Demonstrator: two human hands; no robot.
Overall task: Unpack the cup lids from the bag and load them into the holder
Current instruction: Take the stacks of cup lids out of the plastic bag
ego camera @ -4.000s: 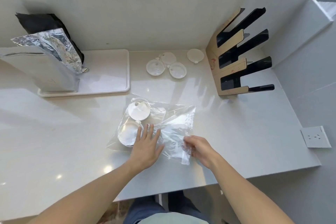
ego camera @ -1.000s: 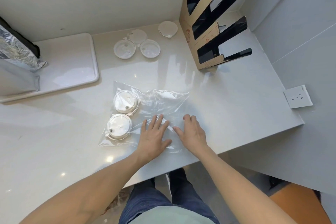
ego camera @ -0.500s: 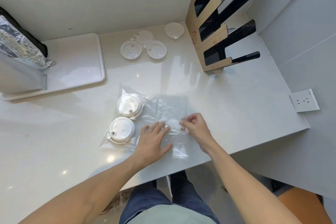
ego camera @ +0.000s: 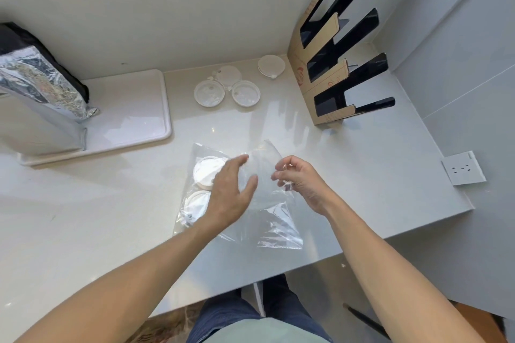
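A clear plastic bag (ego camera: 276, 220) lies on the white counter near its front edge. Two white cup lids show through it at its left end, one (ego camera: 204, 168) farther back and one (ego camera: 195, 203) nearer me. My left hand (ego camera: 231, 195) hovers over the bag with fingers spread, partly covering both lids. My right hand (ego camera: 299, 178) pinches a raised fold of the bag's upper layer. Several loose lids (ego camera: 209, 93) lie at the back of the counter. The black and cardboard-coloured lid holder (ego camera: 331, 64) stands at the back right, its slots holding nothing.
A white tray (ego camera: 133, 108) at the back left carries a tall silver foil bag (ego camera: 41, 97). A wall socket (ego camera: 462, 168) sits on the right wall. The counter's front edge runs just below the bag, with my legs under it.
My left hand has lifted off the bag and moved up over the lids. My right hand has raised the bag's upper layer in a pinch. The camera has tilted back up.
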